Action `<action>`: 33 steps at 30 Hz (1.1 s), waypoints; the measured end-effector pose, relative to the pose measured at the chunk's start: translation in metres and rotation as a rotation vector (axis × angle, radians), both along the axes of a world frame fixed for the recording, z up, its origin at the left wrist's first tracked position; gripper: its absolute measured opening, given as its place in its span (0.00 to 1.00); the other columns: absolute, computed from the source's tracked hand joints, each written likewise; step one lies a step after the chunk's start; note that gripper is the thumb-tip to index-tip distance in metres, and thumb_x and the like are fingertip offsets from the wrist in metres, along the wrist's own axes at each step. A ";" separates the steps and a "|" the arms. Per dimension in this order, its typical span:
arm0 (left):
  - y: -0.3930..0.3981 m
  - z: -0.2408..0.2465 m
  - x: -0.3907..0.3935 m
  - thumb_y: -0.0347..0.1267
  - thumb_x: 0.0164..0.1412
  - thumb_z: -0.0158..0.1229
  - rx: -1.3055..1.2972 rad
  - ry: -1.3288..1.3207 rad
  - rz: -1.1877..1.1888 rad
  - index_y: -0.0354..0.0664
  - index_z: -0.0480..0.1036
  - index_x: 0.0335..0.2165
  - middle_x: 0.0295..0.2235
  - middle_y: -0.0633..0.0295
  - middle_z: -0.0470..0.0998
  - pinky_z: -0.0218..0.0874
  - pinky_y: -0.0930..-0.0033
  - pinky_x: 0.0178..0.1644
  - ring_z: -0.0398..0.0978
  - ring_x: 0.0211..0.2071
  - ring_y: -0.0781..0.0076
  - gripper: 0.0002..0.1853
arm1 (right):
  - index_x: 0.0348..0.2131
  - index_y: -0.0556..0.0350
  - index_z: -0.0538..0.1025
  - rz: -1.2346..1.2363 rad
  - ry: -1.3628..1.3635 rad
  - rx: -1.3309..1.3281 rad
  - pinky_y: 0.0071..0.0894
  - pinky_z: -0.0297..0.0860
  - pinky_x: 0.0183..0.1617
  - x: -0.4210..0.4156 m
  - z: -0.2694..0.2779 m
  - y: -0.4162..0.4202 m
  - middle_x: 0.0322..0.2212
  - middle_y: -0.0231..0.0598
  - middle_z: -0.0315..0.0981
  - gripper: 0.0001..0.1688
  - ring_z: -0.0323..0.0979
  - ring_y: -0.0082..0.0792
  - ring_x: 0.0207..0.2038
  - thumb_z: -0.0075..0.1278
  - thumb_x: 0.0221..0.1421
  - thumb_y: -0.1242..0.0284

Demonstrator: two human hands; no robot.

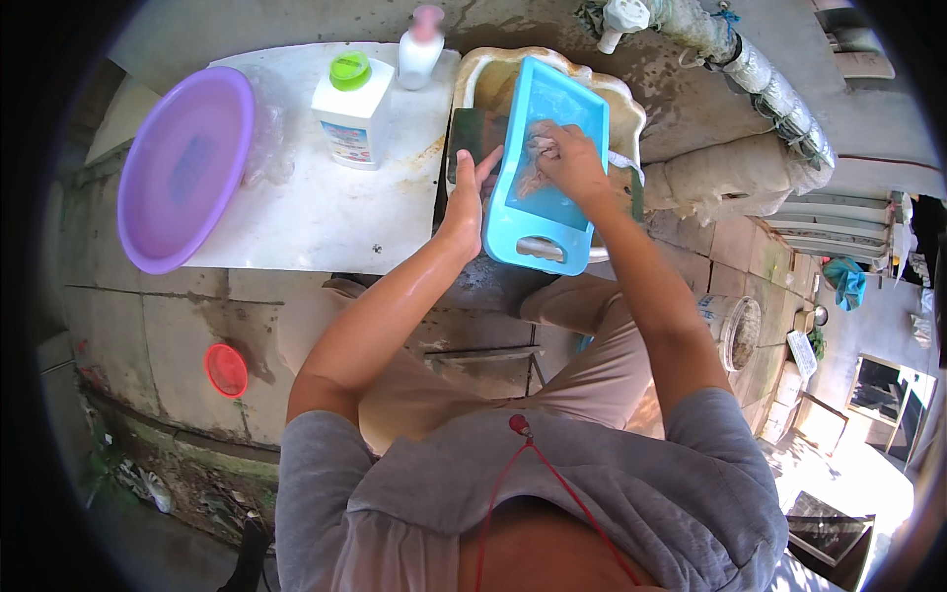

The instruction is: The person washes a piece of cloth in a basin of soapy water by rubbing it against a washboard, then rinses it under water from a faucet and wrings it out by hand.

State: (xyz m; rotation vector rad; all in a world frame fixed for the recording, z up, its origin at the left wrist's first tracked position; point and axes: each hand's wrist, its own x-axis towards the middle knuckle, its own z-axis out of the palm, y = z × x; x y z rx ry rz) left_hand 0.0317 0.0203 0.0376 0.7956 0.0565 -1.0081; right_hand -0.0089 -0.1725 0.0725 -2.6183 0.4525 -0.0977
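Observation:
A blue plastic washboard (542, 229) with a handle slot at its near end lies over an old ceramic sink (629, 122). My right hand (573, 164) grips a wet, crumpled pinkish cloth (534, 174) and presses it onto the washboard's recessed face, which looks wet and soapy. At the washboard's left edge is my left hand (467, 200), thumb and fingers apart; whether it touches the edge is hard to tell. Under the washboard, a dark board (467, 140) spans the sink.
Left of the sink, a white tabletop (311, 229) bears a purple basin (181, 170), clear plastic wrap (270, 126), a white jug with a green cap (355, 118) and a pump bottle (419, 59). A tap (623, 18) projects above. A red bowl (226, 370) and a bucket (736, 333) stand on the floor.

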 end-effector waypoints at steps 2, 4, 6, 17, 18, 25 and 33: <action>0.002 0.005 0.003 0.61 0.67 0.23 -0.018 0.002 0.000 0.47 0.57 0.63 0.45 0.57 0.70 0.62 0.62 0.56 0.69 0.48 0.65 0.40 | 0.47 0.50 0.73 -0.031 -0.104 0.368 0.43 0.70 0.48 -0.011 0.000 0.003 0.47 0.49 0.67 0.24 0.68 0.47 0.50 0.57 0.47 0.75; 0.000 0.009 0.002 0.61 0.67 0.21 -0.064 0.041 -0.013 0.47 0.55 0.64 0.51 0.55 0.68 0.57 0.58 0.60 0.66 0.53 0.61 0.40 | 0.46 0.50 0.73 -0.020 -0.343 0.778 0.41 0.71 0.46 -0.039 -0.005 0.019 0.46 0.49 0.67 0.24 0.69 0.44 0.49 0.56 0.47 0.80; 0.000 0.003 -0.002 0.60 0.67 0.21 -0.132 0.050 0.020 0.46 0.54 0.64 0.55 0.53 0.67 0.54 0.57 0.63 0.64 0.57 0.60 0.40 | 0.46 0.49 0.73 0.146 -0.392 0.289 0.45 0.66 0.54 -0.056 0.018 0.063 0.51 0.48 0.63 0.24 0.63 0.49 0.55 0.56 0.47 0.83; -0.005 -0.032 -0.024 0.32 0.63 0.49 0.157 -0.592 0.208 0.36 0.61 0.58 0.52 0.55 0.70 0.56 0.68 0.57 0.67 0.52 0.70 0.27 | 0.43 0.50 0.75 0.067 -0.401 -0.092 0.45 0.65 0.51 0.047 0.009 0.051 0.45 0.48 0.66 0.19 0.64 0.53 0.47 0.59 0.49 0.68; -0.005 -0.044 -0.026 0.26 0.59 0.52 0.222 -0.654 0.197 0.37 0.61 0.59 0.53 0.54 0.70 0.57 0.68 0.56 0.68 0.51 0.69 0.28 | 0.43 0.49 0.75 0.058 -0.412 -0.133 0.44 0.65 0.51 0.063 0.005 0.039 0.45 0.47 0.67 0.19 0.64 0.53 0.47 0.59 0.49 0.68; -0.008 -0.023 -0.018 0.16 0.49 0.47 0.282 -0.619 0.202 0.41 0.63 0.58 0.46 0.52 0.74 0.62 0.70 0.51 0.73 0.46 0.65 0.35 | 0.41 0.41 0.76 -0.075 -0.327 -0.583 0.45 0.68 0.48 0.110 0.011 -0.022 0.44 0.43 0.68 0.19 0.66 0.50 0.45 0.59 0.45 0.71; -0.012 -0.020 -0.019 0.14 0.48 0.45 0.233 -0.589 0.196 0.39 0.63 0.58 0.48 0.53 0.71 0.59 0.71 0.54 0.69 0.50 0.65 0.35 | 0.44 0.46 0.73 0.080 -0.220 -0.692 0.42 0.68 0.39 0.021 0.006 -0.032 0.36 0.43 0.72 0.20 0.71 0.46 0.38 0.53 0.48 0.74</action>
